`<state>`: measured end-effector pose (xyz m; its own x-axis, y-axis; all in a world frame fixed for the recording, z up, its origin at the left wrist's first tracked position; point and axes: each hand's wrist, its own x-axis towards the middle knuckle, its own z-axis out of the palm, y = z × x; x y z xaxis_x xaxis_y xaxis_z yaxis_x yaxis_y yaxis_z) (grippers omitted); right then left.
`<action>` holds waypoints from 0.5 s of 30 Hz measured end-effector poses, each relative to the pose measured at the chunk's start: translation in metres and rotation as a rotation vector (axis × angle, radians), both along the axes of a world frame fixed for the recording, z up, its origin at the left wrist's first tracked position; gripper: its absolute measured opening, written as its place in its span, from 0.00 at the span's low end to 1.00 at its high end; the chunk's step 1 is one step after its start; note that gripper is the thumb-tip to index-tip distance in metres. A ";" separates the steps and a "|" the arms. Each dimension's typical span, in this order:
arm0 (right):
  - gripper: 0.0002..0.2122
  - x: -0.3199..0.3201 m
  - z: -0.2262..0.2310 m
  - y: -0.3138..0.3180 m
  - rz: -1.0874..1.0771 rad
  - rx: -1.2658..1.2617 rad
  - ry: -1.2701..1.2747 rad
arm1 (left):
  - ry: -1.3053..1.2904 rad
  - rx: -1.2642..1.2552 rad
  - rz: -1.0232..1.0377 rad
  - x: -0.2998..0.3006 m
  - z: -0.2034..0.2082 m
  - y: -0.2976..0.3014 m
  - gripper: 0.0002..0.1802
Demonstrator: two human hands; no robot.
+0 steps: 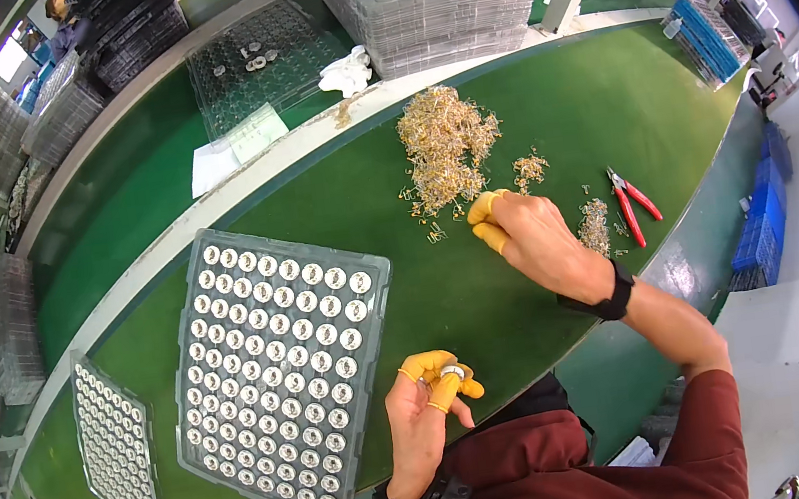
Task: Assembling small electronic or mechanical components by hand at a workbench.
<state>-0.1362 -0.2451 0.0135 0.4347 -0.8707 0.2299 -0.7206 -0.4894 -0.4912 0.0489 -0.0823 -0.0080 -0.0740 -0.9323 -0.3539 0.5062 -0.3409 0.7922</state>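
My left hand (422, 418), with yellow finger cots, is closed around a small round white part (452, 372) just above the near edge of the green table. Beside it lies a clear plastic tray (381, 297) with rows of similar round white parts with metal centres. My right hand (537, 236), also in yellow finger cots, reaches to the near side of a heap of tiny brass-coloured metal pieces (447, 147). Its thumb and forefinger are bent toward each other in a pinch. Whatever is between their tips is too small to make out.
Red-handled pliers (634, 203) lie right of my right hand, by a smaller pile of metal pieces (595, 229). A second filled tray (115, 448) is at far left. Stacked clear trays (439, 12) and a white cloth (346, 73) stand behind the table's pale rail (303, 126).
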 end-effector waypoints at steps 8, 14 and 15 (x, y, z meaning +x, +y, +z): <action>0.09 0.018 -0.018 -0.021 -0.075 -0.002 0.182 | 0.028 0.028 -0.022 0.006 -0.007 -0.003 0.10; 0.07 0.011 -0.010 -0.014 -0.066 0.074 0.189 | 0.048 0.019 -0.002 0.005 -0.006 0.002 0.11; 0.06 0.009 -0.004 -0.007 -0.098 0.227 0.015 | 0.045 0.020 0.020 0.004 -0.006 0.003 0.11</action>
